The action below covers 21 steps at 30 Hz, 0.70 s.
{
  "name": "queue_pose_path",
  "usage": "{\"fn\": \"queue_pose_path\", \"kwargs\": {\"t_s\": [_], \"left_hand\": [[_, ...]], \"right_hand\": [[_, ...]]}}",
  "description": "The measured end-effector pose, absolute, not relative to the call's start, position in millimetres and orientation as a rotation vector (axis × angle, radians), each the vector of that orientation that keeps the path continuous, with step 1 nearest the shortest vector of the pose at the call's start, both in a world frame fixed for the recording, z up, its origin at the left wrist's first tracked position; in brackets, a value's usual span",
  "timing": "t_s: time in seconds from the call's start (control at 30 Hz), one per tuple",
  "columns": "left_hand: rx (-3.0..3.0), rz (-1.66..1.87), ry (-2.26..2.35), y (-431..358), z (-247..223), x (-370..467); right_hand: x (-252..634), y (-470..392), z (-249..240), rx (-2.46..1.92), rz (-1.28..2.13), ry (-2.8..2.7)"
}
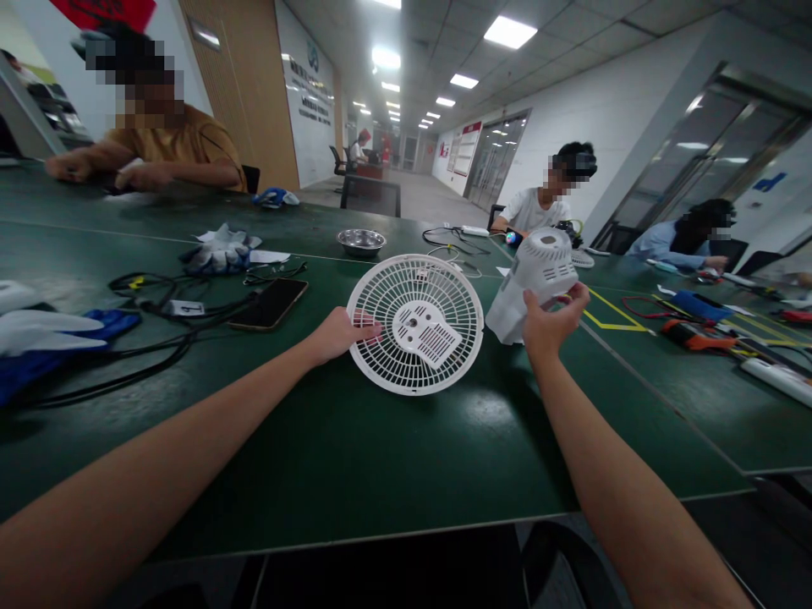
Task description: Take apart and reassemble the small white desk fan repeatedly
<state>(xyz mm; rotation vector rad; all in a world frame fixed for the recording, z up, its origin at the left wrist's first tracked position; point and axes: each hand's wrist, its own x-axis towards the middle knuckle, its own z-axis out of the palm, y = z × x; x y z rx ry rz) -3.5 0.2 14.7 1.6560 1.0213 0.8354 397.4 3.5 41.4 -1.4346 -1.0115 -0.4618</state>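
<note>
A round white fan grille (415, 326) with a slotted centre plate is tilted over the green table (355, 474). My left hand (348, 332) is closed on its left rim, with fingers showing through the slats. To the right, a white plastic housing (529, 283) with a vented, rounded top leans to one side. My right hand (551, 317) grips the lower right of this housing, thumb on the near side. The grille's right edge lies close to the housing; whether they touch is unclear.
Behind the grille stands a metal bowl (361, 242). A phone (270, 304), black cables (171, 338) and gloves (219, 251) lie to the left. An orange multimeter (698, 336) and a power strip (777, 381) are at the right. Other people sit across the tables.
</note>
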Motion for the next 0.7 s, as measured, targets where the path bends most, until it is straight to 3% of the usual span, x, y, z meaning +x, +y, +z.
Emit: {"fn": "queue_pose_path", "kwargs": {"t_s": [0.2,0.7], "left_hand": [[1.625,0.875,1.028,2.2,11.6,-2.7],[1.654,0.908,1.013,3.8,7.9,-3.7]], "right_hand": [[383.6,-4.9,46.4,-1.260,-0.556,-1.208],[328.3,-6.8,21.9,-1.732,0.091,-1.677]]}}
